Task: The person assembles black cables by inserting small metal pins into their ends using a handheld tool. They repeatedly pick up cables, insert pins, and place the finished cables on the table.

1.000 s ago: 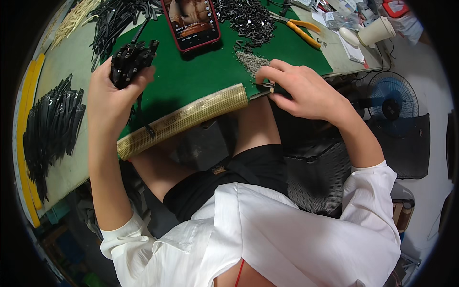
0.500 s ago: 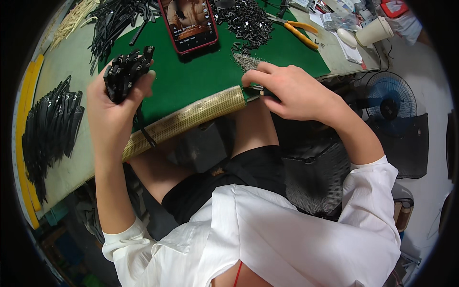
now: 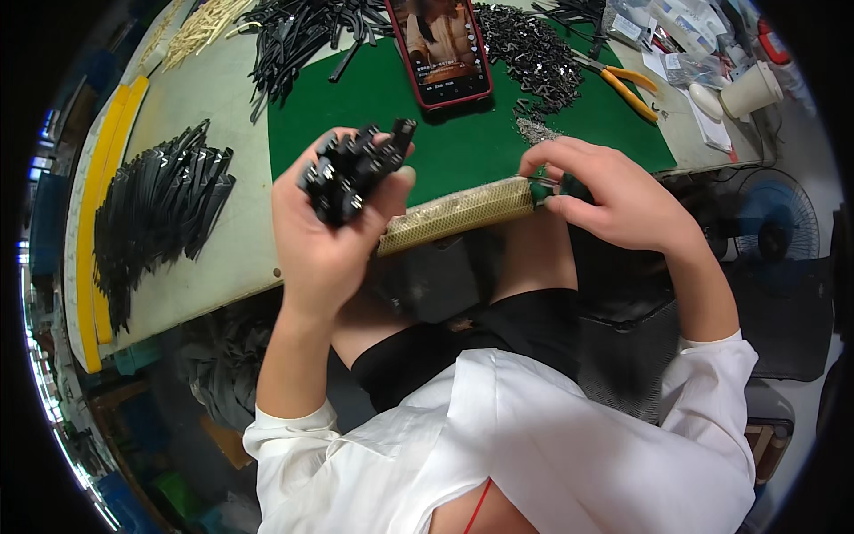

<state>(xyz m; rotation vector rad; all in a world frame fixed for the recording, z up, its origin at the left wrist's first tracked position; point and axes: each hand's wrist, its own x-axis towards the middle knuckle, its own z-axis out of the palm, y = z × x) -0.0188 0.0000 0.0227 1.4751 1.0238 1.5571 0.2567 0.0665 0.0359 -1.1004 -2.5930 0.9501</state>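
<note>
My left hand (image 3: 325, 236) is closed round a bundle of black straps (image 3: 349, 173), whose blunt ends with shiny bits point up. It is raised above the green mat (image 3: 463, 142) near the table's front edge. My right hand (image 3: 614, 191) is at the right end of a gold mesh-patterned edge strip (image 3: 463, 214). Its thumb and fingers are bent together round a small metallic thing (image 3: 546, 183), mostly hidden, which I cannot make out. A little pile of grey bits (image 3: 536, 131) lies just beyond these fingers.
A red-cased phone (image 3: 440, 53) stands at the back of the mat. Nearby are black offcuts (image 3: 534, 62) and orange-handled pliers (image 3: 630, 89). Black straps (image 3: 160, 205) lie to the left beside yellow bars (image 3: 107, 214). A white cup (image 3: 752, 89) and a fan (image 3: 774, 214) are at right.
The whole view has swung left, so the table appears farther right. My left hand has come slightly right and nearer with its bundle. My right hand stays by the gold strip's end.
</note>
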